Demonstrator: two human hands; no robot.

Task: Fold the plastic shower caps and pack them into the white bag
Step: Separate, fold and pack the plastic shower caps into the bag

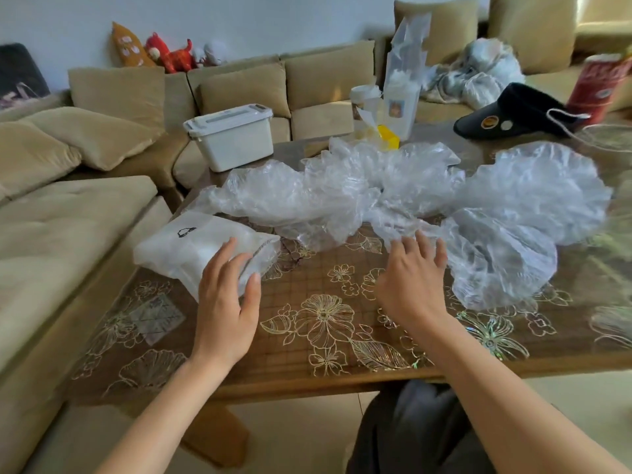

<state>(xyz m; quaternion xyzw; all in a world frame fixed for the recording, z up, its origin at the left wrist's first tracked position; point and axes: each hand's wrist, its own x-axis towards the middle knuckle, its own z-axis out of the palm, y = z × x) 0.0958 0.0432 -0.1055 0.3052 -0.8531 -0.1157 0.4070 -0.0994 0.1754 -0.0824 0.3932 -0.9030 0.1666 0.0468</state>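
Lower centre of frame: left hand lies flat, fingers straight, on the near right corner of the white bag. The thumb sits apart at the bag's edge and nothing is gripped. The white bag lies on the table at centre left, near the table's left edge, looks stuffed, and has a small black mark on top.

Right hand is at centre right, palm down, fingers spread and loosely bent. Its fingertips touch the near edge of the clear plastic. It looks open with no hold visible; the underside of the fingers is hidden.

Shower caps are a crumpled, unfolded clear heap across the middle of the table, running from just beyond the white bag to the right side of the frame. One ruffled round cap is spread out at the right, and another crumpled one lies just right of the right hand.

Upper centre, on the far part of the table: white lidded box, tall clear packet, a cup beside it, and a yellow item. Upper right: black visor and red can. Beige sofa runs along the left and back, with plush toys on top at upper left. The table has a gold flower pattern.
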